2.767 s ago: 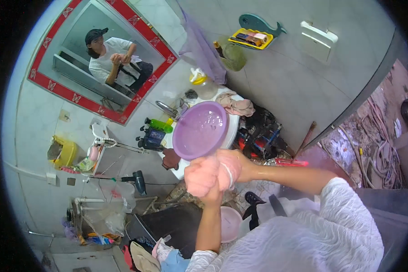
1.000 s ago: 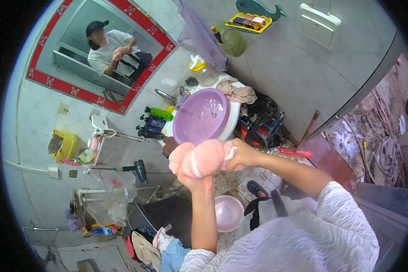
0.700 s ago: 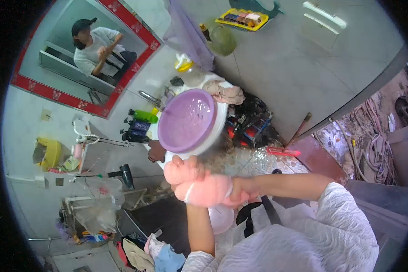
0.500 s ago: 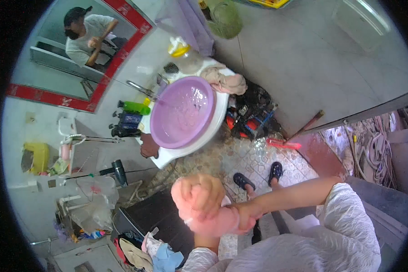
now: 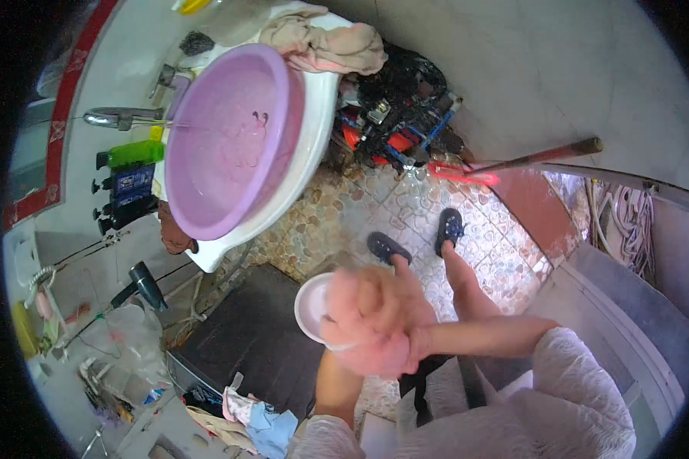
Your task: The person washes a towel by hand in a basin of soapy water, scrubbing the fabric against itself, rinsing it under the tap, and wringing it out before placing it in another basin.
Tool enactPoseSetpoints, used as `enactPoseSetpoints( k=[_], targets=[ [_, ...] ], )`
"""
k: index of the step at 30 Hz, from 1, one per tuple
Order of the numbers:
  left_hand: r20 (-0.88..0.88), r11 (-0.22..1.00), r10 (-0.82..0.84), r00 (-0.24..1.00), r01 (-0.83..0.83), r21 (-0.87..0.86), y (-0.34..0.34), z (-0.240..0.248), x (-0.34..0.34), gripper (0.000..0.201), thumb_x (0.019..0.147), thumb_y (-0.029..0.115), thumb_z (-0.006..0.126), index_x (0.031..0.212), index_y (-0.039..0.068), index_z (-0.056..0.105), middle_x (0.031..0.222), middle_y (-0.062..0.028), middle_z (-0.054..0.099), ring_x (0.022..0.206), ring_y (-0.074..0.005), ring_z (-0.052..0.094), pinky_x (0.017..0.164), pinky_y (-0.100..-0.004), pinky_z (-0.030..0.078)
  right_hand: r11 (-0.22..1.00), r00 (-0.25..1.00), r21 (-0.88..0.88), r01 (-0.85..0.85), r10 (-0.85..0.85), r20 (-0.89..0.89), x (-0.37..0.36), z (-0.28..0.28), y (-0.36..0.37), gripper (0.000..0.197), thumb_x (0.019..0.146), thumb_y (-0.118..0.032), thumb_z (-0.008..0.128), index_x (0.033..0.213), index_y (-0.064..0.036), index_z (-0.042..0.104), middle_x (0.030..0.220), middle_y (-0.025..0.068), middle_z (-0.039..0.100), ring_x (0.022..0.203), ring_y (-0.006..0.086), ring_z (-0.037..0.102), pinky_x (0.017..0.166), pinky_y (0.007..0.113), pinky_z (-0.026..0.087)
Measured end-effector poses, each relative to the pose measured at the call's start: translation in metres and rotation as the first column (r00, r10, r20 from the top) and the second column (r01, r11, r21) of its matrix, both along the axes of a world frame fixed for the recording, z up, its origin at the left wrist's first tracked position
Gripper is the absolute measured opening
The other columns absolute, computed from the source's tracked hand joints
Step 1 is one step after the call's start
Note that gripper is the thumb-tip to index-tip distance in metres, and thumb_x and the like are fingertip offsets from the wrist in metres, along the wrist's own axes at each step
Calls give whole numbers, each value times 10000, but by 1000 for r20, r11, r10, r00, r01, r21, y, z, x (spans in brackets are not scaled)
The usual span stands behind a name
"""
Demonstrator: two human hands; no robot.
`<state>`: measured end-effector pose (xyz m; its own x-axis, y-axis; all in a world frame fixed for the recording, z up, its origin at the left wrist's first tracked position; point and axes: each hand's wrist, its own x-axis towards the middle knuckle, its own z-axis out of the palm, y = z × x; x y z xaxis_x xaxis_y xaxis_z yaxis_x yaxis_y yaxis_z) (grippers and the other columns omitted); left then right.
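Both hands are together in front of me around a bunched pink cloth. My left hand is closed over the upper part of the cloth, its fingers blurred by motion. Close to its wrist, my right hand grips the cloth's right side. A round white dish-like thing with a pale rim shows just left of the cloth, partly covered by it. Which fingers hold that dish is hidden.
A purple basin with water sits on the white sink, under a running faucet. Pump bottles line its left side. A beige cloth lies behind it. A black flat surface is below, with clothes nearby.
My view has shifted closer to the sink, so basin and faucet look larger. The round white thing now shows beside the cloth. Both hands still hold the pink cloth.
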<state>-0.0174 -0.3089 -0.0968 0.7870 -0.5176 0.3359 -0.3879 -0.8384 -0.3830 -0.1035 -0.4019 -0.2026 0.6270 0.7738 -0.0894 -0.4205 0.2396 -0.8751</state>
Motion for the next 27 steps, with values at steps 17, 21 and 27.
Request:
enactPoseSetpoints(
  k=[17, 21, 27],
  targets=[
    [-743, 200, -669, 3, -963, -183, 71, -87, 14, 413, 665, 81, 680, 1040, 6, 523, 1038, -59, 554, 981, -147, 515, 844, -267, 421, 716, 770, -544, 438, 14, 638, 72, 25, -71, 489, 492, -237, 731, 926, -99, 552, 813, 76, 539, 772, 266, 573, 609, 365, 458],
    [-644, -192, -722, 254, -967, -167, 69, -125, -18, 381, 719, 17, 613, 1088, 8, 517, 1036, -79, 575, 949, -158, 549, 841, -285, 437, 586, 555, -488, 647, 76, 828, 60, 21, -68, 482, 477, -243, 711, 909, -102, 549, 809, 32, 530, 758, 215, 571, 589, 318, 468],
    [-509, -356, -835, 207, -910, 213, 78, -141, -36, 510, 720, -8, 548, 1214, 13, 423, 1163, -119, 512, 1086, -220, 498, 923, -334, 408, 638, 77, -332, 695, 393, 916, 48, 33, -57, 317, 621, -180, 557, 914, -60, 544, 781, 36, 511, 662, 170, 523, 524, 260, 443]
  ],
)
